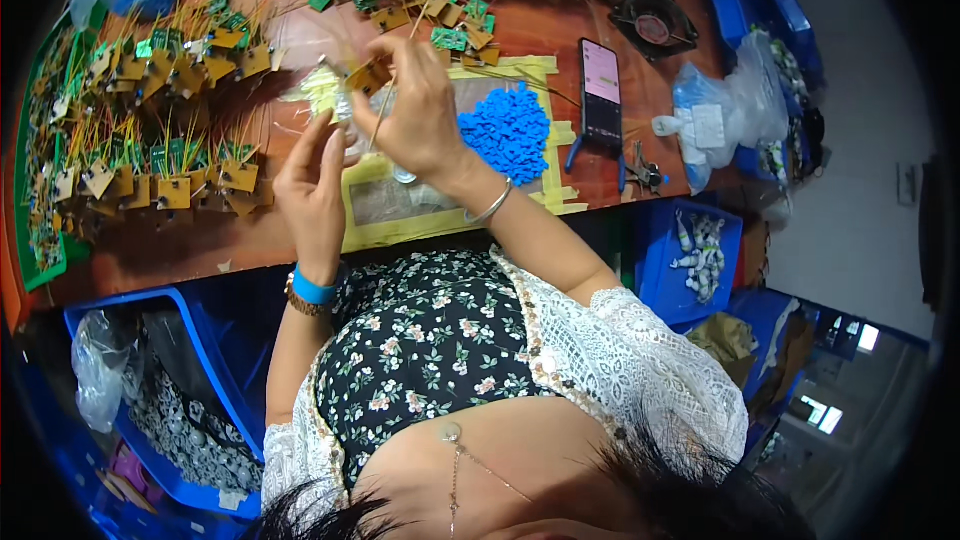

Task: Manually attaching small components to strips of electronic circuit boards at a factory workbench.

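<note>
My right hand (418, 105) is closed round a small brown circuit board (368, 77) with thin wires trailing past the fingers. Just left of it, my left hand (312, 190) is raised with thumb and forefinger nearly together beside a pale, shiny bit; whatever it pinches is too small to make out. Under both hands lies a work mat edged with yellow tape (380, 232). A heap of small blue plastic pieces (505, 135) rests on the mat, right of my right hand.
Rows of wired brown and green boards (170, 180) fill the table's left. More boards (450, 25) lie behind. At right are a phone (601, 90), a black fan (653, 23), pliers (640, 172) and plastic bags (735, 110). Blue bins (690, 250) of parts stand below the table edge.
</note>
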A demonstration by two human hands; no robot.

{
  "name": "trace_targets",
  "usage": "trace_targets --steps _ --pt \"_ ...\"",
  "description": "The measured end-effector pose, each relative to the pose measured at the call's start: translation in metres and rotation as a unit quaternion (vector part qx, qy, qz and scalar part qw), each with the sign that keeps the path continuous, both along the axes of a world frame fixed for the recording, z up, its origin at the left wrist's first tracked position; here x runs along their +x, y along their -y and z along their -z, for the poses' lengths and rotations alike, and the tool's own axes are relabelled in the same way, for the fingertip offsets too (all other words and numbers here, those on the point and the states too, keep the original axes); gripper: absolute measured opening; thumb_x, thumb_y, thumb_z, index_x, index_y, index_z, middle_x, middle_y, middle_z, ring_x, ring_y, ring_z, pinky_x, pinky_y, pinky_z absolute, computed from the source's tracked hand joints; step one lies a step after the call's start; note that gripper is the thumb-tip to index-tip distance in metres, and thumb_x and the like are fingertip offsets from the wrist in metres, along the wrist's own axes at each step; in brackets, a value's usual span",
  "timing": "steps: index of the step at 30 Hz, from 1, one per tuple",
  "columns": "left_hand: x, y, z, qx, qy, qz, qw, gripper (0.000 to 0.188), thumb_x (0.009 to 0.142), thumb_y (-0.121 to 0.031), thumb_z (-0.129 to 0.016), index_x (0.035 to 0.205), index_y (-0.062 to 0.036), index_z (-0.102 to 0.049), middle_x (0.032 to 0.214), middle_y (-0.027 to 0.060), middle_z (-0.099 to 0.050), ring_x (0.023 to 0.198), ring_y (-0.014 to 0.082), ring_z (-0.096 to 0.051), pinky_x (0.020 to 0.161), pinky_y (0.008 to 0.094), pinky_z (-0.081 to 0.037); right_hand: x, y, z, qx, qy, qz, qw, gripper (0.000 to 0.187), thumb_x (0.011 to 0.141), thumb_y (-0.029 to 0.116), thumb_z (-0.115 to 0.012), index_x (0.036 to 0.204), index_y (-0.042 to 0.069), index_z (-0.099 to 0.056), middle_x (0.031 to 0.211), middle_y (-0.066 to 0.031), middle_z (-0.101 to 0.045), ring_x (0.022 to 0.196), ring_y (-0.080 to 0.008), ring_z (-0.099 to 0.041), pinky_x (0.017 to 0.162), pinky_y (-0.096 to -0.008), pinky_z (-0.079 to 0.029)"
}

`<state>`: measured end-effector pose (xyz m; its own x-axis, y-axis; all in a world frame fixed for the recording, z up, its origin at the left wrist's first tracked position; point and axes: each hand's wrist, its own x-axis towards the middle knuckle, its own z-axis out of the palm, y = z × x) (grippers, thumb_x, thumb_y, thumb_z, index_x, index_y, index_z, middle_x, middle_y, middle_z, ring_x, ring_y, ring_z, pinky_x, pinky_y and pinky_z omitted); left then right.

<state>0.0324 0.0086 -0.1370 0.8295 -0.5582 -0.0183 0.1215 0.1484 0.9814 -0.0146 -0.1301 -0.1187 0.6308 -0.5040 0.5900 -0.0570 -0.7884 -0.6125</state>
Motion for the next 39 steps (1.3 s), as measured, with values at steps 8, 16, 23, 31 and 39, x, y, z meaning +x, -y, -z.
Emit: trace_targets --steps 8,16,23,31,39 --pt "-0.01 0.014 0.014 -0.05 -0.125 -0.005 0.991 0.031 0.093 -0.007 -0.063 0.12 0.006 -0.059 0.106 0.0093 -0.065 0.091 0.0122 -0.062 0.076 0.0247 -0.053 -0.033 -0.024 0.008 0.009 -0.037 -0.023 0.999 0.051 0.069 0.005 -0.072 0.115 -0.001 -0.049 0.099 -0.0184 -0.056 0.092 -0.0366 -0.054 0.081 -0.0428 -0.046" --pt "0.009 0.007 0.022 -0.109 -0.267 0.03 0.957 0.024 0.095 -0.007 -0.057 0.117 0.002 -0.057 0.102 0.0083 -0.065 0.088 0.0154 -0.064 0.077 0.0268 -0.056 -0.042 -0.016 0.007 -0.013 -0.004 -0.056 0.998 0.046 0.074 0.003 -0.071 0.116 0.0 -0.052 0.129 -0.0195 -0.055 0.103 -0.039 -0.059 0.086 -0.0416 -0.048" --pt "0.001 -0.001 0.031 -0.18 -0.404 0.077 0.894 0.023 0.097 -0.011 -0.055 0.118 -0.0022 -0.057 0.11 0.0083 -0.064 0.095 0.0178 -0.065 0.086 0.0317 -0.056 -0.039 -0.016 0.012 0.085 0.032 -0.052 0.995 0.045 0.076 -0.001 -0.068 0.118 -0.001 -0.05 0.137 -0.0211 -0.05 0.116 -0.0391 -0.055 0.096 -0.0416 -0.046" --pt "0.004 0.001 0.038 -0.255 -0.448 0.112 0.849 0.026 0.099 -0.012 -0.051 0.122 -0.0016 -0.054 0.11 0.0104 -0.063 0.097 0.0176 -0.063 0.086 0.0318 -0.056 -0.04 -0.011 0.016 0.097 0.022 -0.04 0.994 0.055 0.074 0.0 -0.071 0.123 0.001 -0.046 0.142 -0.0211 -0.044 0.127 -0.0393 -0.047 0.102 -0.0404 -0.043" --pt "-0.002 0.012 0.025 -0.227 -0.475 0.119 0.841 0.029 0.101 -0.016 -0.048 0.125 0.0007 -0.052 0.11 0.0126 -0.063 0.097 0.0185 -0.063 0.086 0.0322 -0.055 -0.038 0.004 0.021 0.151 0.034 -0.106 0.982 0.059 0.07 -0.005 -0.07 0.122 0.001 -0.044 0.142 -0.0212 -0.044 0.115 -0.0351 -0.057 0.096 -0.0387 -0.048"
